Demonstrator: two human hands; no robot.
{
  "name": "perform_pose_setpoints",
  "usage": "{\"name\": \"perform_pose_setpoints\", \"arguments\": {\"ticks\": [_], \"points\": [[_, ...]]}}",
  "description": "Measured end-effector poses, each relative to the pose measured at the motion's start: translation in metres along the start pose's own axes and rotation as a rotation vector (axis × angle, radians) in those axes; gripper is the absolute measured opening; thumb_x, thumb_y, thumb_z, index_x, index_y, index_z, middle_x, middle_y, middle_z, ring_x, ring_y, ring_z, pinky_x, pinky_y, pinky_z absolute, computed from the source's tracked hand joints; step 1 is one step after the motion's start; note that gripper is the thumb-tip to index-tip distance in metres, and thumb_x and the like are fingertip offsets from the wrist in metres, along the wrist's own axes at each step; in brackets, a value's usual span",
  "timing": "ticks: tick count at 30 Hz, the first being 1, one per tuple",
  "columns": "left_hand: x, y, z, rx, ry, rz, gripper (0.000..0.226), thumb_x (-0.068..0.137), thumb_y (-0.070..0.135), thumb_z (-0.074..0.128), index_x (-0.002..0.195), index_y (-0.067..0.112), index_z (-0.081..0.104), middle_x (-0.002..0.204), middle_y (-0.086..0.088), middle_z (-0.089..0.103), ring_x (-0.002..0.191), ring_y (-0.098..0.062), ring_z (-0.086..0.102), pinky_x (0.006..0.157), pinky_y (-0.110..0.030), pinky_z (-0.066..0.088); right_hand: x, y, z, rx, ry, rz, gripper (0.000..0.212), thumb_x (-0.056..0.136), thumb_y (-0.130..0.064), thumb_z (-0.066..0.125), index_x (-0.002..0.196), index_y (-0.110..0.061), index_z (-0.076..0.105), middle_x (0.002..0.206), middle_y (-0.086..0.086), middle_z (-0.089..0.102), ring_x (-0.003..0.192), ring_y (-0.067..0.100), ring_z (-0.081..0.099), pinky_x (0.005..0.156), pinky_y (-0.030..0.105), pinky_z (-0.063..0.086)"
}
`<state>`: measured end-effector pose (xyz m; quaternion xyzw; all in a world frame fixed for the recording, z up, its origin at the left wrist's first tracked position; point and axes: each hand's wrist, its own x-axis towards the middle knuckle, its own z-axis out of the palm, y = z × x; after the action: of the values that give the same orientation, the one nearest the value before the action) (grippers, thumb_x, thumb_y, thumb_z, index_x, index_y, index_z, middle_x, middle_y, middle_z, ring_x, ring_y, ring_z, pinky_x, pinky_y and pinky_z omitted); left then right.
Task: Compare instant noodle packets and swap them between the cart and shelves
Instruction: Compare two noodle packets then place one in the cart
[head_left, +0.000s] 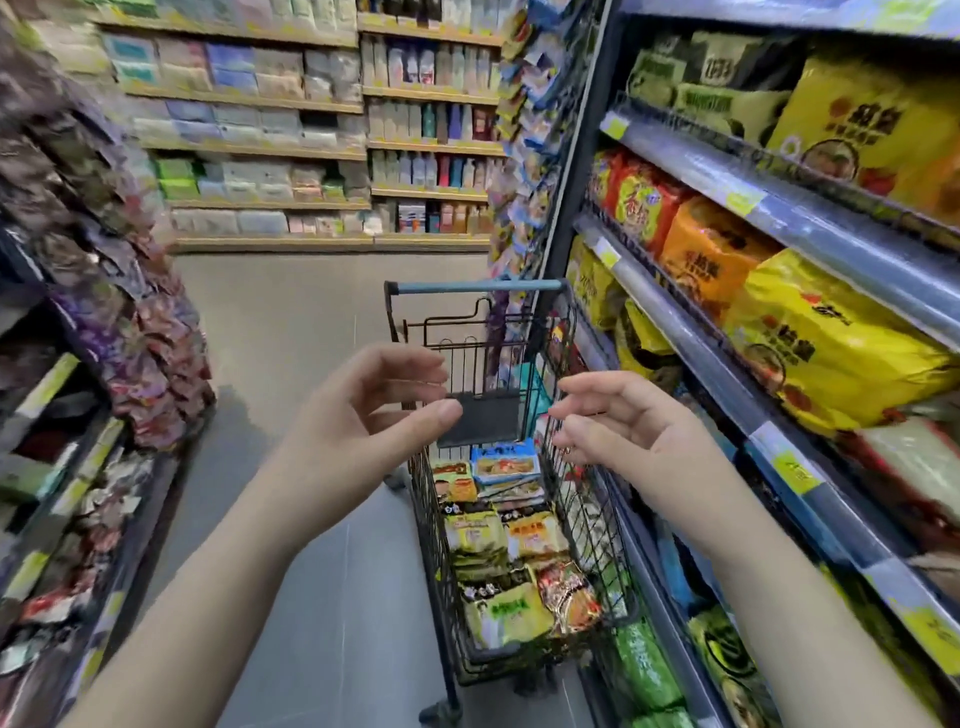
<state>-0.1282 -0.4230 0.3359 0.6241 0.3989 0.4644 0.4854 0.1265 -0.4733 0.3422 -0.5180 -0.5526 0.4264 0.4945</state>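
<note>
While hands (363, 410) (623, 431) hover, cart (478, 286) w/ packets (519, 535) sits by shelves (727, 182).

One cart (589, 512) sitting at 6 o'clock, carrying roughly eight noodle packets (506, 616). Two hands showing: left hand (363, 410) at 7 o'clock, right hand (623, 426) at 5. At least three shelf rails (810, 218) running along 3 o'clock.

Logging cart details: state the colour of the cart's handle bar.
Muted light blue; the handle bar shows best in the head view, the only one.
</note>
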Motion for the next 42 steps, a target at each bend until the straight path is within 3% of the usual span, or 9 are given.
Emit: {"name": "perform_pose_setpoints", "arguments": {"ticks": [7,12,20,27,31,34,37,39,42], "points": [[0.076,-0.043,0.015,-0.011,-0.021,-0.098,0.045,0.073,0.033,0.078,0.115,0.021,0.068,0.114,0.001,0.075,0.104,-0.007,0.071,0.082,-0.014,0.054,0.083,0.041,-0.019,0.035,-0.032,0.044,0.039,0.082,-0.026,0.072,0.120,-0.020,0.068,0.110,0.003,0.077,0.099,0.020,0.075,0.084,0.028,0.059],[0.134,-0.071,0.033,0.063,-0.009,-0.155,0.046,0.074,0.040,0.076,0.117,0.025,0.067,0.115,0.009,0.074,0.107,-0.006,0.071,0.083,-0.014,0.054,0.147,0.075,-0.053,0.014,-0.116,0.078,0.039,0.085,-0.024,0.073,0.123,-0.021,0.068,0.115,0.001,0.076,0.103,0.025,0.073,0.093,0.035,0.060],[0.205,-0.132,0.055,0.062,0.030,-0.288,0.048,0.079,0.045,0.085,0.118,0.025,0.066,0.118,0.006,0.074,0.111,-0.011,0.070,0.093,-0.027,0.057,0.235,0.140,-0.087,0.063,-0.149,0.148,0.038,0.087,-0.020,0.072,0.124,-0.019,0.067,0.116,0.001,0.075,0.103,0.021,0.074,0.091,0.030,0.059],[0.248,-0.206,0.063,0.038,0.090,-0.433,0.047,0.074,0.040,0.080,0.116,0.022,0.067,0.114,0.004,0.074,0.104,-0.012,0.072,0.083,-0.017,0.055,0.281,0.202,-0.085,0.035,-0.138,0.259,0.036,0.085,-0.027,0.073,0.120,-0.023,0.069,0.116,0.000,0.076,0.103,0.017,0.074,0.089,0.029,0.059],[0.258,-0.264,0.064,0.093,0.095,-0.562,0.038,0.085,0.030,0.080,0.118,0.021,0.065,0.116,0.002,0.073,0.105,-0.012,0.071,0.080,-0.014,0.055,0.301,0.254,-0.084,0.021,-0.132,0.348,0.029,0.094,-0.015,0.071,0.122,-0.020,0.068,0.115,0.003,0.075,0.102,0.017,0.074,0.090,0.034,0.061],[0.261,-0.303,0.063,0.158,0.077,-0.678,0.039,0.088,0.031,0.079,0.120,0.019,0.063,0.116,0.000,0.070,0.099,-0.009,0.071,0.075,-0.010,0.054,0.314,0.307,-0.085,-0.022,-0.118,0.431,0.028,0.093,-0.020,0.074,0.121,-0.021,0.069,0.113,0.002,0.076,0.106,0.020,0.073,0.094,0.039,0.060],[0.264,-0.337,0.063,0.212,0.051,-0.789,0.041,0.086,0.036,0.080,0.120,0.019,0.061,0.119,-0.002,0.066,0.104,-0.014,0.067,0.080,-0.019,0.053,0.324,0.363,-0.085,-0.068,-0.095,0.537,0.026,0.092,-0.028,0.078,0.117,-0.027,0.070,0.110,-0.003,0.077,0.107,0.017,0.073,0.095,0.041,0.060],[0.268,-0.359,0.063,0.239,0.039,-0.849,0.037,0.089,0.036,0.077,0.119,0.021,0.061,0.118,-0.002,0.066,0.105,-0.015,0.066,0.088,-0.027,0.056,0.331,0.398,-0.082,-0.092,-0.081,0.628,0.022,0.091,-0.031,0.077,0.112,-0.028,0.069,0.111,-0.003,0.076,0.106,0.016,0.074,0.090,0.034,0.060],[0.275,-0.389,0.068,0.212,0.053,-0.954,0.021,0.096,0.019,0.069,0.116,0.017,0.061,0.119,-0.006,0.065,0.108,-0.020,0.068,0.097,-0.038,0.058,0.341,0.448,-0.079,-0.147,-0.071,0.734,0.020,0.092,-0.030,0.077,0.110,-0.026,0.068,0.116,0.004,0.073,0.106,0.017,0.072,0.087,0.032,0.060]]}}
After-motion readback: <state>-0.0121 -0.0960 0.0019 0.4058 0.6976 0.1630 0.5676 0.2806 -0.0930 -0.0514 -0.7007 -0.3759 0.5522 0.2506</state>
